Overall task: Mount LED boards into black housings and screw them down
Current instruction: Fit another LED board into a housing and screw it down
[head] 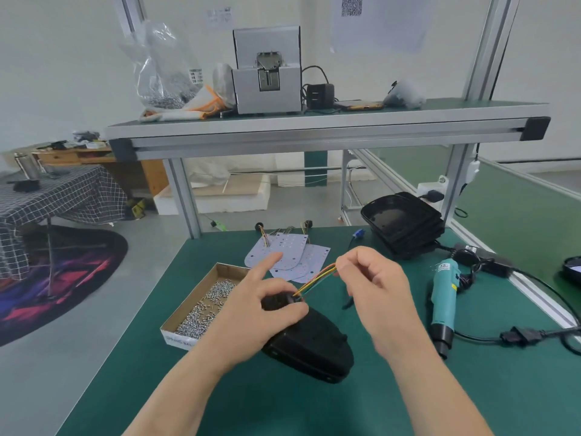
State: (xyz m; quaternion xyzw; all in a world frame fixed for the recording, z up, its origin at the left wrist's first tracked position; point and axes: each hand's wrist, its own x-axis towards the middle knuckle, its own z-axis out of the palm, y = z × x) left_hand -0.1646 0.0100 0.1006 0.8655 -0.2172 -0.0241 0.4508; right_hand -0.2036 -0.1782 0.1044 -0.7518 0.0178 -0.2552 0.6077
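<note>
Now your right hand (pixel 374 291) pinches the coloured wires (pixel 314 280) between thumb and fingertips. They run taut to the black housing (pixel 314 344), whose far end your left hand (pixel 261 306) grips, index finger straight. Beyond the housing lie loose LED boards (pixel 289 256) and, further right, stacked housings (pixel 405 225). Left of it sits the screw box (pixel 201 303); right of it lies the screwdriver (pixel 443 297), unheld. Screwing, I judge, is all ahead.
</note>
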